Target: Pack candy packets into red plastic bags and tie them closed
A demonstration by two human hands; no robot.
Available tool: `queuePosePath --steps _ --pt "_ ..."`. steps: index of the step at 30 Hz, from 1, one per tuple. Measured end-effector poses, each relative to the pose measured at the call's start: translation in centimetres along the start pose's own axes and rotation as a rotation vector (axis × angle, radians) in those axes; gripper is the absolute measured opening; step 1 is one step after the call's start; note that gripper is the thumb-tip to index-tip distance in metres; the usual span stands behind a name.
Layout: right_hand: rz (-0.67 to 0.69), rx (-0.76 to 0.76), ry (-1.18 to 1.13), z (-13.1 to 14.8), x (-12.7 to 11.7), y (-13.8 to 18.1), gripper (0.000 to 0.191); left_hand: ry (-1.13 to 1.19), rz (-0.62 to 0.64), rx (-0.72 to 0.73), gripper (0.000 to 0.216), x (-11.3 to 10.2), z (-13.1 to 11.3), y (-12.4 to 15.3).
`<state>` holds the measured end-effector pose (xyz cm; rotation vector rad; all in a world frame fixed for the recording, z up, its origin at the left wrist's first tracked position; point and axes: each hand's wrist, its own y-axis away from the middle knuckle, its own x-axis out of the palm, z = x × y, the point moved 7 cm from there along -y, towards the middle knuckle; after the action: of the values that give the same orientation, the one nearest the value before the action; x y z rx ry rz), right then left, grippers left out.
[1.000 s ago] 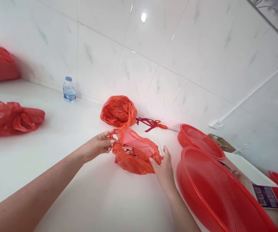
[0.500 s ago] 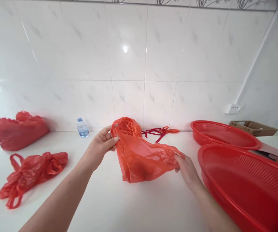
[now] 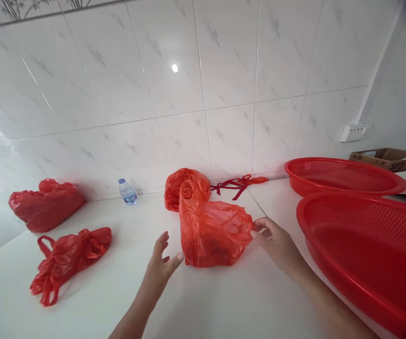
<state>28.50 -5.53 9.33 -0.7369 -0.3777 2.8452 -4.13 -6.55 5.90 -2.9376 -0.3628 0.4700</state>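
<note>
A thin red plastic bag [image 3: 212,240] rests on the white table in front of me, with something darker showing through its lower part. One of its handles stands up at the left. My right hand [image 3: 273,240] pinches the bag's right edge between thumb and fingers. Just left of the bag, my left hand [image 3: 162,263] is held with fingers and thumb apart and nothing in it. Behind, against the wall, sits a crumpled bundle of red plastic bag [image 3: 170,190], partly covered by the front bag's handle.
Two red perforated baskets [image 3: 330,254] stand at the right, a cardboard box [image 3: 397,160] behind them. Dark red ribbons [image 3: 236,183] lie by the wall. At the left are a water bottle [image 3: 128,193], a full red bag [image 3: 47,205] and a limp red bag [image 3: 70,259].
My left hand has let go of the bag's left handle and moved down and away from it. The bag has come down onto the table. The view has tilted.
</note>
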Motion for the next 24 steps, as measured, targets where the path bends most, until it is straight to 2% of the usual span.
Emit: queuePosePath --steps 4,6,8,9,11,13,16,20,24 --pt "0.086 0.024 -0.05 0.8 1.8 -0.8 0.018 0.028 -0.031 -0.133 0.1 3.7 0.9 -1.3" --pt "0.085 0.051 -0.101 1.1 2.0 -1.2 0.018 0.041 0.031 -0.161 0.09 4.9 0.5 -2.4" --pt "0.049 0.064 -0.157 1.4 1.4 -1.5 0.022 0.08 0.111 -0.13 0.06 5.4 -0.3 -3.5" --pt "0.015 0.063 -0.19 1.6 0.8 -1.6 0.024 0.114 0.12 -0.098 0.047 5.1 -0.8 -4.0" --pt "-0.075 0.051 -0.253 2.0 -1.0 -1.4 0.027 0.196 0.058 -0.023 0.037 3.6 -2.2 -4.6" --pt "-0.141 0.058 -0.292 2.4 -2.7 -1.0 0.029 0.259 -0.017 0.04 0.035 1.9 -3.9 -4.6" --pt "-0.143 0.072 -0.281 3.1 -4.1 -0.3 0.032 0.28 -0.018 0.046 0.037 0.4 -6.1 -4.1" --pt "-0.177 0.015 -0.279 4.1 -5.1 0.1 0.034 0.314 0.033 -0.019 0.043 0.2 -7.2 -3.3" --pt "-0.184 -0.091 -0.462 4.5 -5.8 0.0 0.03 0.404 0.072 -0.017 0.05 0.8 -7.3 -2.9"
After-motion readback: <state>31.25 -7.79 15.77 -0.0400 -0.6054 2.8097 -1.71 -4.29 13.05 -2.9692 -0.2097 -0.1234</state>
